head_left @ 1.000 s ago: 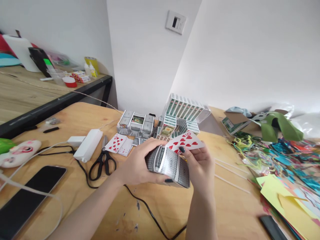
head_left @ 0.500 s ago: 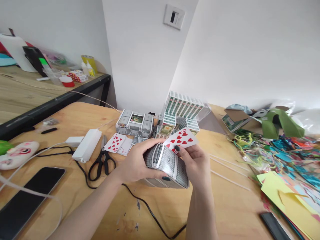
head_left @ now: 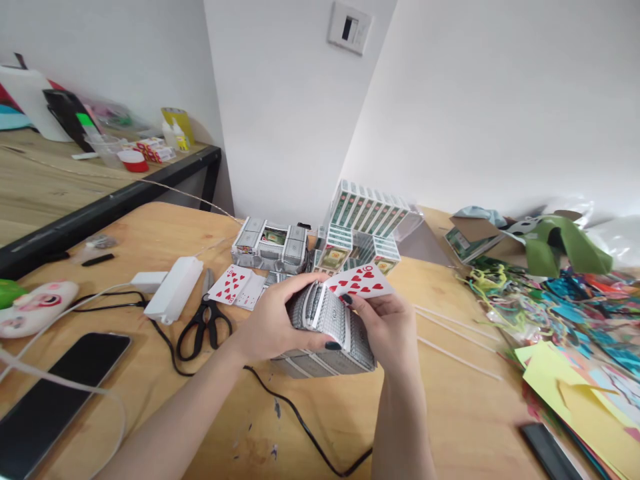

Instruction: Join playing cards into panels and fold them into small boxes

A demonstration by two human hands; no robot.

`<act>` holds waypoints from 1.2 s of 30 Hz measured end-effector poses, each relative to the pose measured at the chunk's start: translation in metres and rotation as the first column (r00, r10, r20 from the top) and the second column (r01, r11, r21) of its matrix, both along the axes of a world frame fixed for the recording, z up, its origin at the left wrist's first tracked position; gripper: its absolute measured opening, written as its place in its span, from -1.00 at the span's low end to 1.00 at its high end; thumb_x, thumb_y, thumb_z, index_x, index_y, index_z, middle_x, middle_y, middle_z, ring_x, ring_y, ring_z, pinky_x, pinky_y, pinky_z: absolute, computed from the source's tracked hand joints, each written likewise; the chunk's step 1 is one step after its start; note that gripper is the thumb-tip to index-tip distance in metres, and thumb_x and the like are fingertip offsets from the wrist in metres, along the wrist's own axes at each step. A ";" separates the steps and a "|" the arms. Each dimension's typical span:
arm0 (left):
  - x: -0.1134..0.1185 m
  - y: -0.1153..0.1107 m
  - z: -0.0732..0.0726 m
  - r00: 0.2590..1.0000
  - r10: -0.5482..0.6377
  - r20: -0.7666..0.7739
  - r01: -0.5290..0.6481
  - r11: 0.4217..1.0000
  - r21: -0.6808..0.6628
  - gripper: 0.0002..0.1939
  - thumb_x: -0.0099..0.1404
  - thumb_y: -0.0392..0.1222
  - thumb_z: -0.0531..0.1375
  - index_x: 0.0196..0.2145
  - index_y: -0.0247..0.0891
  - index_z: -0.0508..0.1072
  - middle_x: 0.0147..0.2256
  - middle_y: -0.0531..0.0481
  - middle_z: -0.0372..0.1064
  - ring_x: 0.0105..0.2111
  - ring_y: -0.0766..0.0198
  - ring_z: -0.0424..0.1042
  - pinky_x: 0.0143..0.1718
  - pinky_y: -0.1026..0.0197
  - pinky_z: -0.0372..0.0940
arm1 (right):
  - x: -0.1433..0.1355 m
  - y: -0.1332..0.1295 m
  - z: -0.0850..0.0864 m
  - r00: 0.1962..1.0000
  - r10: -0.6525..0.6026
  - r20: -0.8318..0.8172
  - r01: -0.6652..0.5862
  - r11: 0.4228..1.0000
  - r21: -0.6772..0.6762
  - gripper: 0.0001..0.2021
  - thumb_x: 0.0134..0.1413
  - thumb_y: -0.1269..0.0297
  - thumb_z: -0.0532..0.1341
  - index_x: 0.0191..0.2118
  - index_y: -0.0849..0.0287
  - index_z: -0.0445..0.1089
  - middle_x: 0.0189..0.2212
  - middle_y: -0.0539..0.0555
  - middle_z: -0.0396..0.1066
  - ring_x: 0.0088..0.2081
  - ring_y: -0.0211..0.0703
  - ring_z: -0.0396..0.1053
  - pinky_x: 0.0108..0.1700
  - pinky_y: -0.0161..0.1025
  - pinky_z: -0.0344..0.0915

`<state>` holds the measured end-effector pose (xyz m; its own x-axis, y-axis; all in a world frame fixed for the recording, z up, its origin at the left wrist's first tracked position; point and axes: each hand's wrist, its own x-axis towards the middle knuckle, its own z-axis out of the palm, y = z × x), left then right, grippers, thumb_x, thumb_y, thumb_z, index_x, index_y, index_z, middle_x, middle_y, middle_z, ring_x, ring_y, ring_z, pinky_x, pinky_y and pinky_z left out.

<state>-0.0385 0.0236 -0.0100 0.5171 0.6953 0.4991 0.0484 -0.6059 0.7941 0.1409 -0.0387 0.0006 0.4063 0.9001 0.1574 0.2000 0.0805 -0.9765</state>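
Observation:
My left hand [head_left: 277, 323] is closed around the left end of a box-shaped model built from grey-backed playing cards [head_left: 333, 320], held just over the table. Between the thumb and fingers of my right hand [head_left: 393, 327] is a nine of hearts playing card [head_left: 367, 281], face up and slanted. Its lower left edge meets the top of the card model; whether it is tucked in there is hidden. Behind my left hand lie loose playing cards [head_left: 231, 285], hearts face up. Farther back stands another model of folded cards [head_left: 270, 245].
Boxed card decks [head_left: 367, 207] are stacked by the wall. To the left lie black-handled scissors [head_left: 204, 327], a white power adapter [head_left: 175, 290] and a phone [head_left: 65, 400]. A black cable [head_left: 305, 417] crosses the front. Coloured paper scraps [head_left: 565, 320] cover the right side.
The nine of hearts has dropped lower and tilted flatter toward the card model, and my right hand moved with it. My left hand keeps its grip.

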 end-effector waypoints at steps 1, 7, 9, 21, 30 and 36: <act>0.000 0.000 0.000 1.000 0.004 -0.006 -0.004 1.000 0.001 -0.25 -0.07 0.09 0.40 0.06 -0.23 0.35 -0.01 -0.17 0.43 -0.04 0.00 0.44 0.02 -0.01 0.34 | 0.000 0.000 0.000 1.000 0.003 0.002 -0.003 1.000 0.000 -0.87 -0.05 0.21 0.32 -0.39 0.15 0.53 -0.36 0.11 0.59 -0.28 0.01 0.54 -0.21 -0.08 0.44; 0.001 -0.001 -0.001 1.000 0.013 -0.013 -0.013 1.000 -0.013 -0.26 -0.07 0.08 0.40 0.05 -0.21 0.35 -0.03 -0.16 0.42 -0.07 0.03 0.44 0.00 0.00 0.35 | 0.000 -0.001 0.002 0.999 0.016 0.034 -0.017 1.000 0.018 -0.88 -0.03 0.23 0.31 -0.38 0.14 0.54 -0.33 0.12 0.59 -0.23 0.04 0.53 -0.15 -0.05 0.44; 0.001 -0.002 -0.001 1.000 0.007 -0.003 -0.007 1.000 -0.021 -0.26 -0.06 0.08 0.40 0.05 -0.21 0.34 -0.04 -0.15 0.42 -0.08 0.04 0.44 -0.01 0.01 0.35 | 0.000 -0.001 0.003 0.998 0.011 0.061 -0.012 1.000 0.018 -0.87 -0.02 0.22 0.30 -0.38 0.15 0.54 -0.33 0.13 0.59 -0.24 0.05 0.53 -0.15 -0.04 0.44; -0.003 -0.002 0.000 0.999 -0.025 0.028 0.025 0.999 -0.020 -0.25 -0.08 -0.02 0.43 0.06 -0.17 0.32 -0.05 -0.09 0.41 -0.10 0.08 0.44 -0.02 0.07 0.35 | 0.000 -0.010 0.013 0.987 0.159 0.005 -0.159 0.987 0.029 -0.88 0.02 0.23 0.29 -0.30 0.11 0.52 -0.33 0.07 0.57 -0.24 -0.03 0.52 -0.18 -0.14 0.45; -0.005 -0.009 0.016 0.996 -0.075 -0.045 0.081 0.985 0.151 -0.33 -0.10 -0.08 0.44 -0.04 -0.19 0.31 -0.14 -0.05 0.42 -0.19 0.15 0.45 -0.13 0.15 0.37 | 0.010 -0.007 0.012 0.907 0.385 -0.167 -0.401 0.913 -0.075 -0.86 -0.06 0.15 0.36 -0.40 0.09 0.57 -0.40 0.04 0.57 -0.31 -0.07 0.50 -0.21 -0.16 0.43; -0.006 -0.005 0.016 0.993 -0.091 -0.076 0.099 0.988 0.116 -0.29 -0.10 -0.03 0.44 -0.01 -0.16 0.30 -0.06 -0.06 0.39 -0.10 0.11 0.42 -0.05 0.12 0.31 | 0.006 -0.004 0.013 0.897 0.357 -0.261 -0.376 0.926 -0.028 -0.85 -0.16 0.18 0.41 -0.41 0.09 0.56 -0.38 0.06 0.57 -0.31 -0.08 0.50 -0.23 -0.18 0.42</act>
<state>-0.0450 0.0181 0.0061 0.6148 0.5792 0.5353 0.0394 -0.7004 0.7126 0.1464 -0.0427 0.0137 0.0621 0.9979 0.0206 -0.0777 0.0254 -0.9967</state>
